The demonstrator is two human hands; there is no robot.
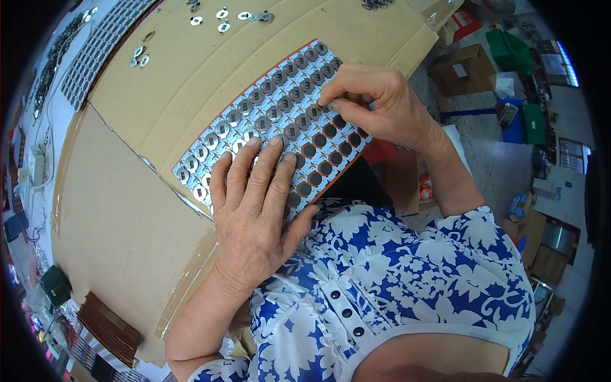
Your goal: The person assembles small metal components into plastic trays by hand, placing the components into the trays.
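Note:
A flat rectangular panel (320, 153) lies aslant on the cardboard-topped table, white with orange edges and gold-coloured marks. Rows of round silver metal clips (256, 97) sit on its far and left part. Along the rows nearest my body, dark round spots (309, 151) show without clips. My left hand (251, 207) rests flat on the panel's near left part, fingers spread, thumb at the near edge. Over the right part, my right hand (385, 105) has thumb and forefinger pinched together at the end of a clip row. Whatever is between those fingertips is hidden.
Loose metal clips (223, 27) lie scattered on the cardboard (127, 210) beyond the panel. Another panel filled with round pieces (102, 54) stands at the far left. Brown strips (109, 328) are stacked at lower left. Boxes (463, 70) and green crates (509, 51) sit right.

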